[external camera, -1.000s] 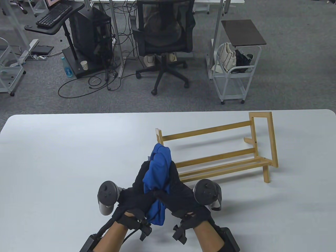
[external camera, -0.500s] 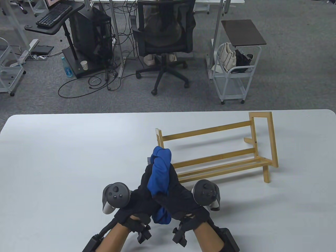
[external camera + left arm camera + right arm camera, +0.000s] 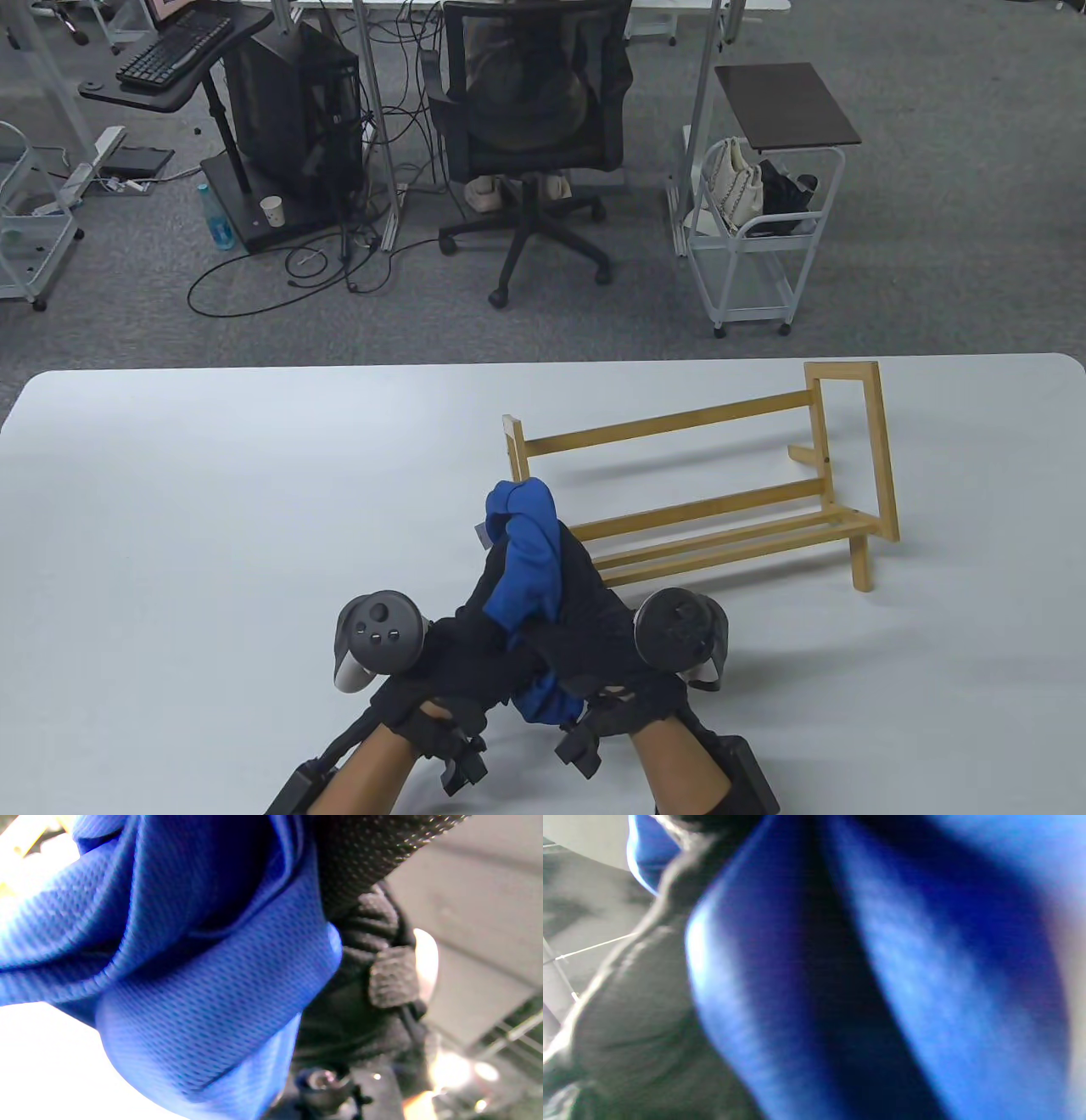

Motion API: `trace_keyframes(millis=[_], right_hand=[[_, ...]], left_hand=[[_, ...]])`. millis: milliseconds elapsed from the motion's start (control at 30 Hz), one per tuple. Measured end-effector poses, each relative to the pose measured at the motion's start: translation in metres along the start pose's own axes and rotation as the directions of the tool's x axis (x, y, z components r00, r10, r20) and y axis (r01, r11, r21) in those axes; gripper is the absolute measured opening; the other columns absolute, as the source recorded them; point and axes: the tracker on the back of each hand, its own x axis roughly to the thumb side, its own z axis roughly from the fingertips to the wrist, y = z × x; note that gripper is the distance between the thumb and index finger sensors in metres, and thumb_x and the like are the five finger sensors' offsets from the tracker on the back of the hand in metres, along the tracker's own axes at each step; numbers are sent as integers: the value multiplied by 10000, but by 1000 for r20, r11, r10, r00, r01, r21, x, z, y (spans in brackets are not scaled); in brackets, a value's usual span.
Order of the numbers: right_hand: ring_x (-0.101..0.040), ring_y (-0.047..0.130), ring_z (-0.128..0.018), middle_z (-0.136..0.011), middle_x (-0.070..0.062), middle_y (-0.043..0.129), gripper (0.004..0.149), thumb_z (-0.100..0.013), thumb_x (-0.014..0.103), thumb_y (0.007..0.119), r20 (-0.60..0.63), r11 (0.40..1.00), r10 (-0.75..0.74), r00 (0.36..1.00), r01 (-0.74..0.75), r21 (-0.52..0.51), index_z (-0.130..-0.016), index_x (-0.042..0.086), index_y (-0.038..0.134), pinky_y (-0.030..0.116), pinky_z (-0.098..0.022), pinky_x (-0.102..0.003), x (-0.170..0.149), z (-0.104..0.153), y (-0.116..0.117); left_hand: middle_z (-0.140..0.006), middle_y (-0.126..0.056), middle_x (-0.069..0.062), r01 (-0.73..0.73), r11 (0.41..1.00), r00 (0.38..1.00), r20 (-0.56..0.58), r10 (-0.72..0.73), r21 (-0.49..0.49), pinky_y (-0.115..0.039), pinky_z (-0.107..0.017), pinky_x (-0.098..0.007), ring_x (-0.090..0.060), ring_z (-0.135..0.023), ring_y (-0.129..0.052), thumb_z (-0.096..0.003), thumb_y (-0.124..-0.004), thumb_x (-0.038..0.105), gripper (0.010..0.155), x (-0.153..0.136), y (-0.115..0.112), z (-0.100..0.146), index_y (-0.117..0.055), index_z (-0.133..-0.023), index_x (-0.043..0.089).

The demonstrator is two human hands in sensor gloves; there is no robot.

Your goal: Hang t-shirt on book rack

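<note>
Shifted slightly right and a bit farther since the earlier table view: both hands and the bunched blue t-shirt (image 3: pixel 530 552); more cloth has been gathered up, so less is seen hanging below the wrists. Book rack (image 3: pixel 704 492) unchanged on the white table (image 3: pixel 212 475).

Table view only: the whole layout. T-shirt is held up above the table, just near-left of the rack's left end, not draped on any rail. Left hand (image 3: pixel 462 632) and right hand (image 3: pixel 594 632) are pressed together around it, fingers of both wrapped onto the cloth, grasping it. Trackers are seen on the outer side of each hand.

Left wrist view: mesh weave of the t-shirt (image 3: pixel 191 984) is shown close up, with a black gloved hand (image 3: pixel 373 993) beside it; which hand it is cannot be told. A sliver of the wooden rack is caught at the top left corner, overexposed.

Right wrist view: almost filled by blurred blue cloth (image 3: pixel 882 984); a dark gloved shape at left, not identifiable.

Hidden: fingertips are buried in cloth in every view, so the exact grip points cannot be made out. Rack's near-left corner is covered by the t-shirt and hands in the table view. Forearms are cut off at the near edge.

Pose: wrists close together, palms facing each other, fingers pointed away toward the rack.
</note>
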Motion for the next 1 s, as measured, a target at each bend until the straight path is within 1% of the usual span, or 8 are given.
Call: trace_keyframes(millis=[67,200,400,533,733,867,1000], right_hand=[[-540,637,-947,-1114,-281,422,817,-568,328,809,13,999,35,999,-35,-26,-1131,273,221,639,-651,-668,1,1,-3],[-510,726,-889,-1091,-262,504,795,-556,321,835,25,995,73,997,-71,-73,-1133,271,289,699,-614,-627,3,2,-6],[-473,799,-831,-1068,-236,576,760,-553,311,856,31,988,104,994,-100,-116,-1131,287,362,740,-577,-593,7,3,-15],[-468,806,-827,-1066,-229,588,745,-555,311,858,19,985,95,995,-91,-146,-1130,296,384,742,-575,-590,7,2,-26],[-468,803,-830,-1070,-223,587,740,-556,312,857,1,976,89,996,-87,-200,-1130,306,390,738,-578,-588,7,3,-45],[-463,797,-838,-1075,-218,582,739,-557,312,857,-25,968,91,996,-94,-234,-1130,307,390,730,-584,-587,6,3,-60],[-458,790,-849,-1078,-213,577,739,-558,310,857,-60,960,92,994,-105,-261,-1131,312,389,722,-591,-587,4,4,-73]], left_hand=[[-1224,-275,-148,-17,1000,1000,4,17,-3,-606,-767,-605,-428,-1121,-531,-581,-832,391,955,0,2,0,-27,-1094,376],[-1227,-304,-154,-41,999,999,8,41,1,-615,-764,-606,-427,-1122,-562,-587,-826,396,921,0,4,1,-70,-1112,377],[-1229,-406,-129,-27,999,1000,-1,27,45,-642,-746,-611,-399,-1101,-652,-598,-802,447,823,0,16,5,-192,-1148,404],[-1222,-466,-111,40,995,999,-20,-38,95,-648,-734,-619,-384,-1086,-681,-600,-793,470,770,0,27,9,-266,-1159,418],[-1215,-481,-117,101,982,994,-64,-92,157,-640,-731,-626,-390,-1086,-670,-600,-783,489,749,-5,43,18,-294,-1162,410],[-1214,-485,-119,195,962,977,-125,-173,192,-639,-730,-627,-392,-1086,-667,-598,-775,512,745,-11,57,27,-300,-1163,410],[-1209,-493,-125,254,945,957,-192,-216,206,-630,-730,-632,-399,-1085,-660,-597,-772,521,737,-21,69,36,-314,-1163,405]])
